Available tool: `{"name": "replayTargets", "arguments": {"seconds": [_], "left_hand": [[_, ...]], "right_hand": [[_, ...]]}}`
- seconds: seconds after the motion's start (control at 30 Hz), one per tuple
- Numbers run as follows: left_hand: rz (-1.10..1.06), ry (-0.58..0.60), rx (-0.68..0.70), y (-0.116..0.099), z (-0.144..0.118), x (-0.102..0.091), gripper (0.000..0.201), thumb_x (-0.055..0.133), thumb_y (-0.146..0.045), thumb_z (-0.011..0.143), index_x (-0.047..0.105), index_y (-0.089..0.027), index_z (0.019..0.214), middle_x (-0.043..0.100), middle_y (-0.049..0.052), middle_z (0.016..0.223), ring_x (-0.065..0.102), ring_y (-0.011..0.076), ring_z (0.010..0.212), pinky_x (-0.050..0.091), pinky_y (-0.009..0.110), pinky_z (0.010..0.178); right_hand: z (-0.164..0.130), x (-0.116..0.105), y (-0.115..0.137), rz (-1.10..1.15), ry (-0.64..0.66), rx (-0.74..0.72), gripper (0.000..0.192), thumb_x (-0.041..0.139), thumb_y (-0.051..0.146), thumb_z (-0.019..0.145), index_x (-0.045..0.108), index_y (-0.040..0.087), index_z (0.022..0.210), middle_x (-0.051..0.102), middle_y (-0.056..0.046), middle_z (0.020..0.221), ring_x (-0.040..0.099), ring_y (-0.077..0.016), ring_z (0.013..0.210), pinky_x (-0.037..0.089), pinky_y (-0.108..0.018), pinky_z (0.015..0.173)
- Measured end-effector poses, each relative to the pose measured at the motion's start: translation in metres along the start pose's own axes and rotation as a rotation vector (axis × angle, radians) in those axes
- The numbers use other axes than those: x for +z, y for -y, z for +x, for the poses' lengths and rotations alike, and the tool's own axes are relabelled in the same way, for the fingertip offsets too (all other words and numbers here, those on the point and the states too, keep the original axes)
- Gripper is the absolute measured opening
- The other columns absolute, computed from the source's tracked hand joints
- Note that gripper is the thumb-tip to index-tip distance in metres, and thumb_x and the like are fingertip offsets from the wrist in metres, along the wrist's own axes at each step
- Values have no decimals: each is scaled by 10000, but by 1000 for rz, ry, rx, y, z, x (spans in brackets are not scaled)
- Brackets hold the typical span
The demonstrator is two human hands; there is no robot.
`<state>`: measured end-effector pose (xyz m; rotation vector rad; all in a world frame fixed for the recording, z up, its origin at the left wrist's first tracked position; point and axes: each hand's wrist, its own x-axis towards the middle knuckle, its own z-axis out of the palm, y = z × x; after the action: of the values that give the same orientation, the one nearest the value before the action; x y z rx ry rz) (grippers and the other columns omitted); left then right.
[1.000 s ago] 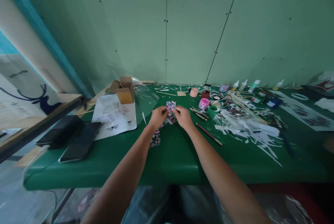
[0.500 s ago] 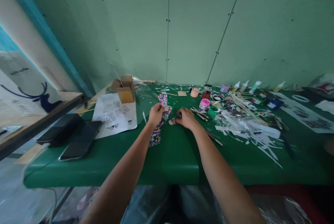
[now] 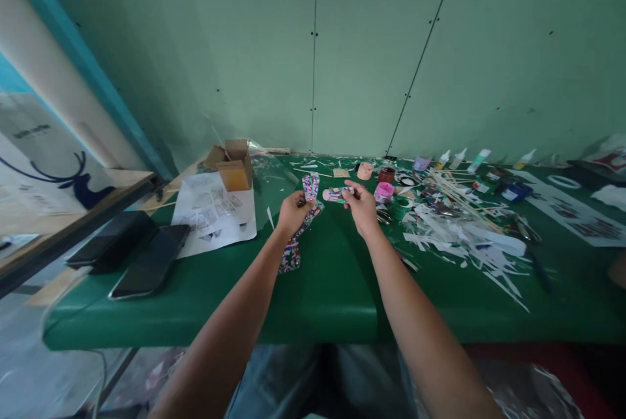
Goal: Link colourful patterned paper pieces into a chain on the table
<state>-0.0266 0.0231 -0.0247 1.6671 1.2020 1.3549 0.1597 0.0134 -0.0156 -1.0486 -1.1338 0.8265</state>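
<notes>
Left hand (image 3: pixel 292 212) pinches a patterned paper strip (image 3: pixel 310 186) upright above the green table (image 3: pixel 323 288), while the right hand (image 3: pixel 362 205) grips a small patterned cutout (image 3: pixel 335 194) just beside it. The pieces look cut out but not yet joined. Another patterned strip (image 3: pixel 290 256) lies nearer; paper scraps (image 3: pixel 469 243) and paint pots (image 3: pixel 383 192) sit right.

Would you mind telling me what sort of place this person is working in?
Most likely a craft or hobby workbench. The green table carries small paint pots, glue bottles, thin wooden sticks and heaps of paper offcuts, and both hands hold patterned cut-out pieces.
</notes>
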Motion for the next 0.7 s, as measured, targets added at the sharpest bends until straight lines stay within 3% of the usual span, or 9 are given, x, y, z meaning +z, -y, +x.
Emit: {"name": "replayTargets", "arguments": {"seconds": [0.17,0.27,0.37,0.47,0.57,0.7], "left_hand": [[39,-12,-49,-5,-3,1,279,638,-384,686,479,-181,581,450,-40,523,422,107,527,299,233,533],[76,-11,-53,-9,-5,0,311,626,-368,705,423,-191,549,403,-49,492,374,98,488,266,238,510],[164,19,-30,-12,-6,-1,388,623,-342,714,348,-201,480,331,-52,438,331,92,451,234,248,484],[136,18,1,-11,-6,-2,313,643,-305,698,424,-191,505,419,-39,453,417,111,487,291,240,499],[21,8,-31,-6,-4,1,182,640,-319,698,543,-171,657,557,-12,564,518,136,566,368,238,551],[-39,52,-62,-3,-5,4,209,649,-338,695,572,-155,760,617,14,658,560,145,606,406,245,577]], "right_hand": [[-3,1,4,228,21,112,401,678,456,670,617,190,964,580,-1,801,534,-109,611,450,-245,500],[-5,2,6,226,37,160,374,662,471,686,583,199,931,506,37,696,484,-83,499,373,-206,383],[-6,2,6,234,79,157,376,689,405,668,583,202,967,444,66,667,407,-46,453,317,-181,362],[-7,2,6,224,128,150,445,717,339,629,581,206,1032,446,75,685,396,-38,463,325,-183,384],[-9,3,5,131,236,193,448,706,322,633,591,185,1043,451,79,664,379,-38,445,316,-191,385],[-12,6,4,-66,275,170,396,669,302,673,597,171,1039,505,60,693,402,-40,421,333,-200,401]]}}
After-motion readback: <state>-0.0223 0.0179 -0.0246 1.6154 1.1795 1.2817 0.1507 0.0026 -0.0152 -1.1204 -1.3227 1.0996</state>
